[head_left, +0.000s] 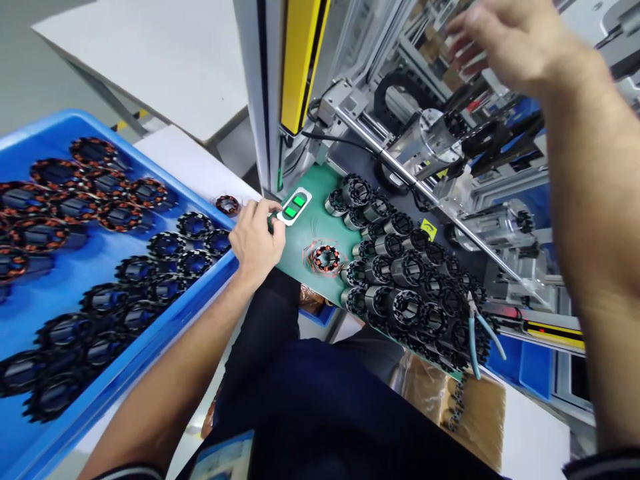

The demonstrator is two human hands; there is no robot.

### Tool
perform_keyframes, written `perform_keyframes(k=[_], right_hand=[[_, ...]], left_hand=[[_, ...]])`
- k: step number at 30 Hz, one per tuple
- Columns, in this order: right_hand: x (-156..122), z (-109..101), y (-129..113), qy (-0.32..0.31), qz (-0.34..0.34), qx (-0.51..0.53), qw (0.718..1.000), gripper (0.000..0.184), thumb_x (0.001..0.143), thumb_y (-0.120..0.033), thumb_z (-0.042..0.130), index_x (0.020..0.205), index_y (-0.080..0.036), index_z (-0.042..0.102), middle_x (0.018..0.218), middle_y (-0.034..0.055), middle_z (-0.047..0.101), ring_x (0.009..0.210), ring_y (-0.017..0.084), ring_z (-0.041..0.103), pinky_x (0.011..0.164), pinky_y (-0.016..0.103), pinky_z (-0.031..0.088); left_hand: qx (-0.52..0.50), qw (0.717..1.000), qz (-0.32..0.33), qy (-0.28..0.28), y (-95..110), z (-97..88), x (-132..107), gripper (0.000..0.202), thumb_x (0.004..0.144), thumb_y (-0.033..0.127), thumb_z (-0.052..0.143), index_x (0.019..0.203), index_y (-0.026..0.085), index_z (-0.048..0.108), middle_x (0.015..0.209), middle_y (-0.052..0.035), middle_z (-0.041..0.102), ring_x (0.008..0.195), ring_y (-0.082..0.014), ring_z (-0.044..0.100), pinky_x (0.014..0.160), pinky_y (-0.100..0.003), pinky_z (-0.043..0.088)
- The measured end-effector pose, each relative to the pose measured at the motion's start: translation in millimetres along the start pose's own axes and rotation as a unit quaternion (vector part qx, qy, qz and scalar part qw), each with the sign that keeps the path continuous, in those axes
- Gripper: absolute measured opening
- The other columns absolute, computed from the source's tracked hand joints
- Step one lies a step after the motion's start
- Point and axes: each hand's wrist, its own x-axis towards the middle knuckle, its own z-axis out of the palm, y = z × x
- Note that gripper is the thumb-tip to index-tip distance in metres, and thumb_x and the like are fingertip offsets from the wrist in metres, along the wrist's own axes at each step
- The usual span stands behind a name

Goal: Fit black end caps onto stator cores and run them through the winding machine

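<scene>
Apparently for ready reach, cores point(404, 273) stand massed on the tabletop point(294, 257) — left hand point(259, 235) curls at the button panel point(295, 205), grip unclear; right hand point(505, 41), loosely open, hovers by the machine point(426, 143).

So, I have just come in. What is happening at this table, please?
A person's left hand is at a green-lit panel; the right hand is raised by the machine, with nothing visible in it. A wound ring lies on the mat, with loose wires around it. Beside it stand many unwound rings, with pliers on top. The tray holds more of both kinds.
</scene>
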Motion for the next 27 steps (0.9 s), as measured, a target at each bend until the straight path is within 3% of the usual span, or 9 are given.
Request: perform_keyframes(k=[3, 6, 8, 11, 14, 17, 21, 24, 27], right_hand=[[19.6, 45.4, 7.9, 0.066, -0.004, 0.095, 0.993, 0.061, 0.129, -0.041, 0.031, 0.159, -0.003, 0.068, 0.139, 0.0106, 0.084, 0.099, 0.005, 0.077, 0.092, 0.024, 0.056], [32.5, 89.5, 24.6, 0.032, 0.044, 0.071, 0.996, 0.053, 0.131, -0.040, 0.039, 0.149, -0.007, 0.076, 0.129, 0.0080, 0.087, 0.096, 0.003, 0.073, 0.103, 0.025, 0.056], [36.7, 100.6, 33.8, 0.004, 0.048, 0.070, 0.996, 0.053, 0.131, -0.044, 0.041, 0.148, -0.010, 0.079, 0.125, 0.0064, 0.088, 0.093, 0.005, 0.072, 0.105, 0.028, 0.057], [37.9, 95.4, 40.5, 0.045, 0.032, 0.089, 0.994, 0.061, 0.132, -0.046, 0.030, 0.150, -0.016, 0.080, 0.136, 0.0091, 0.086, 0.094, 0.008, 0.075, 0.100, 0.031, 0.058], [37.0, 92.1, 42.7, 0.075, 0.047, 0.089, 0.992, 0.067, 0.131, -0.053, 0.029, 0.143, -0.015, 0.083, 0.139, 0.0112, 0.085, 0.114, 0.013, 0.076, 0.113, 0.036, 0.056], [38.6, 101.4, 45.2, 0.040, 0.079, 0.072, 0.993, 0.047, 0.128, -0.052, 0.051, 0.134, -0.020, 0.085, 0.118, 0.0015, 0.089, 0.106, 0.013, 0.072, 0.112, 0.035, 0.056], [31.9, 103.5, 41.0, 0.137, 0.026, -0.002, 0.990, 0.032, 0.126, -0.044, 0.055, 0.116, -0.030, 0.082, 0.115, -0.0039, 0.087, 0.099, 0.012, 0.066, 0.111, 0.029, 0.055], [-5.0, 86.4, 23.9, 0.218, -0.036, 0.002, 0.975, 0.049, 0.128, -0.056, 0.037, 0.117, -0.034, 0.079, 0.118, -0.0004, 0.086, 0.109, 0.014, 0.069, 0.117, 0.034, 0.058], [-83.4, 63.6, 2.6, 0.288, -0.035, 0.099, 0.952, 0.067, 0.123, -0.069, 0.026, 0.114, -0.034, 0.083, 0.118, 0.0063, 0.088, 0.112, 0.020, 0.080, 0.114, 0.045, 0.067]], left_hand=[[0.000, 1.000, 0.005, 0.006, -1.9, 1.0, -0.1, 0.034, 0.098, 0.018, 0.055, 0.120, 0.024, 0.080, 0.123, -0.0102, 0.081, 0.121, -0.0338, 0.074, 0.090, -0.043, 0.050], [-0.003, 1.000, 0.018, 0.014, -4.8, 3.1, -0.1, 0.033, 0.096, 0.017, 0.057, 0.118, 0.024, 0.081, 0.119, -0.0089, 0.081, 0.117, -0.0325, 0.074, 0.087, -0.042, 0.049], [-0.003, 0.999, 0.028, 0.021, -6.5, 4.2, -0.5, 0.033, 0.096, 0.018, 0.058, 0.117, 0.023, 0.083, 0.116, -0.0086, 0.081, 0.114, -0.0320, 0.075, 0.085, -0.042, 0.048], [-0.011, 0.997, 0.055, 0.044, -8.3, 5.1, -1.7, 0.036, 0.095, 0.017, 0.064, 0.119, 0.024, 0.089, 0.115, -0.0073, 0.082, 0.112, -0.0312, 0.076, 0.083, -0.041, 0.049], [-0.027, 0.992, 0.101, 0.064, -10.0, 6.0, -2.5, 0.039, 0.093, 0.014, 0.069, 0.120, 0.028, 0.093, 0.117, -0.0044, 0.086, 0.109, -0.0293, 0.077, 0.087, -0.040, 0.053], [-0.028, 0.990, 0.118, 0.071, -12.1, 7.4, -2.4, 0.039, 0.090, 0.011, 0.071, 0.115, 0.029, 0.096, 0.117, -0.0039, 0.088, 0.105, -0.0276, 0.078, 0.093, -0.040, 0.057], [-0.019, 0.992, 0.110, 0.063, -12.9, 7.5, -1.3, 0.039, 0.091, 0.010, 0.071, 0.113, 0.028, 0.098, 0.120, -0.0066, 0.087, 0.104, -0.0280, 0.078, 0.093, -0.040, 0.058], [-0.012, 0.995, 0.084, 0.044, -10.6, 4.8, -0.5, 0.042, 0.092, 0.013, 0.071, 0.118, 0.031, 0.098, 0.131, -0.0076, 0.085, 0.101, -0.0271, 0.077, 0.088, -0.040, 0.056], [-0.005, 0.998, 0.053, 0.025, -7.1, 0.8, 0.7, 0.045, 0.094, 0.016, 0.070, 0.125, 0.033, 0.097, 0.145, -0.0093, 0.079, 0.099, -0.0267, 0.076, 0.083, -0.041, 0.053]])
